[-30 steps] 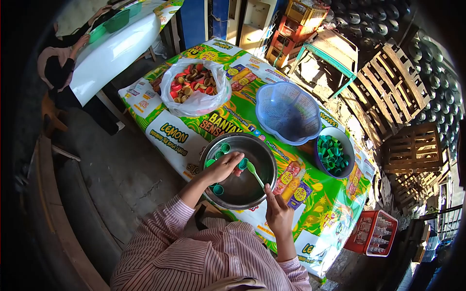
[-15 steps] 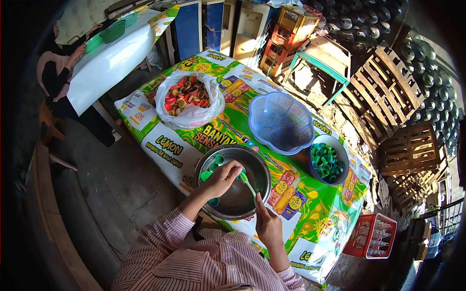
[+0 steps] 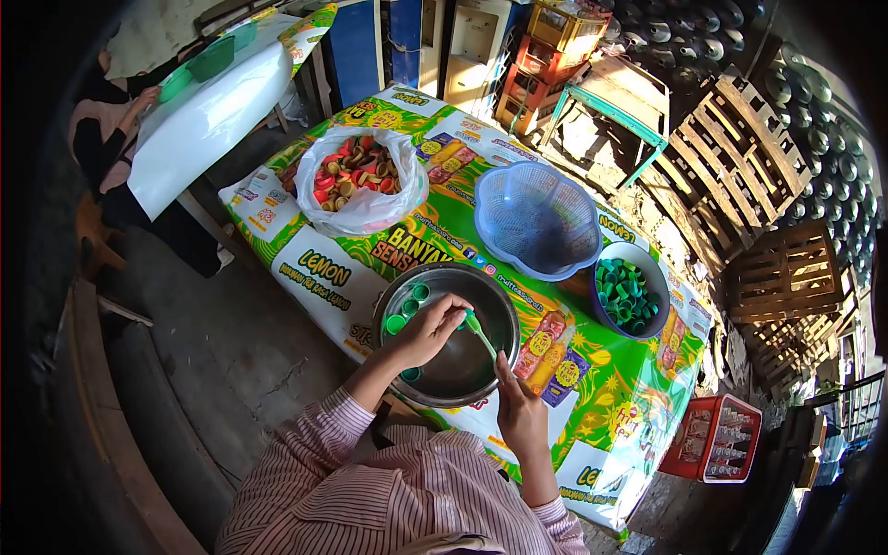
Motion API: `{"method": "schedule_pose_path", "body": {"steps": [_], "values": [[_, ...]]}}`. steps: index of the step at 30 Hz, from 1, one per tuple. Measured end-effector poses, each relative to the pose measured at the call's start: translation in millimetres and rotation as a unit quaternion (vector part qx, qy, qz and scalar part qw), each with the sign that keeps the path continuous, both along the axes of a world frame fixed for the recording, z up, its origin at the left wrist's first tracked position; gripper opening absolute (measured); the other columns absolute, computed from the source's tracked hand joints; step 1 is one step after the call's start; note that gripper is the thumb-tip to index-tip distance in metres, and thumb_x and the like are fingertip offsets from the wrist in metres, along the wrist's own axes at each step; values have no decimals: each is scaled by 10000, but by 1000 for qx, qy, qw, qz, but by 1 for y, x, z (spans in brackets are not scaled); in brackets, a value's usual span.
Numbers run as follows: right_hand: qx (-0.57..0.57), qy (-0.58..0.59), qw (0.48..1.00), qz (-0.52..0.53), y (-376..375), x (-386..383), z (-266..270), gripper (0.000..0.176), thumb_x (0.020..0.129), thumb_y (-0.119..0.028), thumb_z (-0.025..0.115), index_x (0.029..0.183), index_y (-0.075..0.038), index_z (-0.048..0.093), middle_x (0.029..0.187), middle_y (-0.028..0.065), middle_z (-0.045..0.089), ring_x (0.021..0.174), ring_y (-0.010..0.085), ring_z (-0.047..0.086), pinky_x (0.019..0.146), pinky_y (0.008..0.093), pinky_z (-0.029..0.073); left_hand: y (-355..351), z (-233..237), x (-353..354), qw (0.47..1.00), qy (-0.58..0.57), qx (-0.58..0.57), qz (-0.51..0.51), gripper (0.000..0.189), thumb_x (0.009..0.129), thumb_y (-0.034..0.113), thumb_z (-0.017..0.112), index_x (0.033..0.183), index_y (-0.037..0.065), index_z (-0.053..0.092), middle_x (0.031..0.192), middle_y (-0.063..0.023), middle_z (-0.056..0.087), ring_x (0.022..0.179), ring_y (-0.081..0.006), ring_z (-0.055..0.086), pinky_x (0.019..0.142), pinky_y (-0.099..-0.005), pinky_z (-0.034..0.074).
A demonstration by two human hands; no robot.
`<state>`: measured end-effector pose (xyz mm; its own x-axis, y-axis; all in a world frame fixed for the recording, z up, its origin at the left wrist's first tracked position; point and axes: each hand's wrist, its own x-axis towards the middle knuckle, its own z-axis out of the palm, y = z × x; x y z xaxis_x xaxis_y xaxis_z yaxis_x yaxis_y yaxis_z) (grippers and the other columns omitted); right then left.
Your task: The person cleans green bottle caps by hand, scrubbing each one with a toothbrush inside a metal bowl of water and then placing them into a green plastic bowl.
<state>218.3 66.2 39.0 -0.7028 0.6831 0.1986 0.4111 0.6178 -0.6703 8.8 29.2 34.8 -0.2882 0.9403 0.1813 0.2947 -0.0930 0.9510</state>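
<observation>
Above the steel basin [image 3: 511, 365], my left hand [image 3: 427, 333] is closed with its fingertips on a green cap [image 3: 467, 320]. My right hand [image 3: 520, 407] grips a slim pale-green tool [image 3: 483, 337] by its lower end, near the basin's right rim. The tool's other end meets the cap; its exact kind is too small to tell. Several green caps [image 3: 396, 325] lie in the left part of the basin, some partly hidden by my left hand.
A white plastic bag [image 3: 407, 199] holds red and tan caps. A blue perforated basket [image 3: 536, 222] stands beside a bowl [image 3: 659, 296] of green caps. Another person [image 3: 97, 139] works at a table at far left. A red crate [image 3: 712, 439] of bottles stands right of the table.
Both hands stay over the basin with the cap and the tool. The view has shifted slightly, and the tool's angle looks little changed. The other person's arms have moved a bit.
</observation>
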Motion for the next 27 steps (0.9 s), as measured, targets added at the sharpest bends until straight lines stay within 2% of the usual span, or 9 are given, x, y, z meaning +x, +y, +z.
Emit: {"method": "schedule_pose_path", "body": {"steps": [3, 5, 6, 7, 10, 14, 23, 25, 27], "values": [[28, -49, 998, -17, -7, -2, 4, 520, 828, -26, 509, 1314, -164, 387, 765, 182, 628, 653, 329, 620, 543, 413, 473, 1, 4, -2, 999, -10, -33, -14, 161, 930, 146, 435, 1024, 29, 492, 839, -25, 510, 727, -71, 457, 665, -222, 395], [-128, 4, 992, 10, -12, -3, 5, 524, 825, -8, 502, 1318, -134, 378, 759, 198, 624, 674, 334, 622, 556, 418, 472, 1, -6, -1, 1000, -23, 13, -6, 162, 931, 149, 434, 1022, 29, 494, 833, -25, 510, 721, -70, 453, 659, -221, 392], [-170, 10, 985, 27, -14, -3, 10, 481, 846, -4, 488, 1310, -52, 372, 689, 194, 605, 654, 296, 631, 524, 260, 430, 0, -8, -1, 1000, -22, 12, -6, 162, 931, 149, 434, 1022, 29, 494, 833, -25, 510, 721, -70, 453, 659, -221, 392], [-171, 11, 985, 27, -14, -3, 7, 481, 846, -4, 488, 1310, -52, 372, 689, 194, 605, 654, 296, 631, 524, 260, 430, 0, -11, 0, 999, -28, 17, -5, 161, 931, 148, 436, 1020, 28, 495, 830, -24, 510, 723, -70, 455, 661, -222, 393], [-146, 57, 987, 23, -14, -3, -1, 484, 840, 0, 496, 1306, -86, 396, 725, 195, 610, 626, 297, 622, 547, 280, 457, -2, -9, -3, 1000, -22, -4, -9, 157, 928, 145, 441, 1018, 28, 494, 835, -26, 510, 734, -73, 461, 669, -222, 395], [17, -71, 997, -22, -5, 4, 2, 478, 816, -36, 545, 1264, -187, 470, 714, 136, 590, 574, 285, 589, 515, 379, 450, -6, -6, -8, 996, 1, -84, -26, 175, 904, 152, 490, 1019, 20, 487, 877, -60, 527, 755, -111, 499, 698, -249, 418], [37, -41, 995, -84, -4, 13, -4, 482, 815, -50, 539, 1266, -203, 463, 697, 110, 571, 563, 289, 579, 497, 379, 456, -7, 4, -6, 986, 157, 29, 52, 427, 810, 120, 597, 1182, 17, 414, 1053, -164, 544, 956, -297, 563, 776, -371, 465], [112, -176, 976, -65, -2, 13, -14, 482, 820, -101, 548, 1278, -218, 452, 597, 67, 503, 446, 232, 527, 416, 357, 424, -6, -11, -5, 953, 297, -40, 44, 473, 803, 118, 593, 1224, 24, 399, 1048, -176, 547, 926, -320, 563, 754, -368, 470], [113, -163, 978, -65, 0, 13, -11, 481, 816, -102, 559, 1273, -211, 459, 597, 70, 503, 458, 229, 531, 428, 355, 425, -4, -12, -6, 931, 302, -203, -1, 499, 799, 128, 586, 1249, 37, 389, 1058, -172, 551, 921, -329, 554, 776, -377, 455]]}}
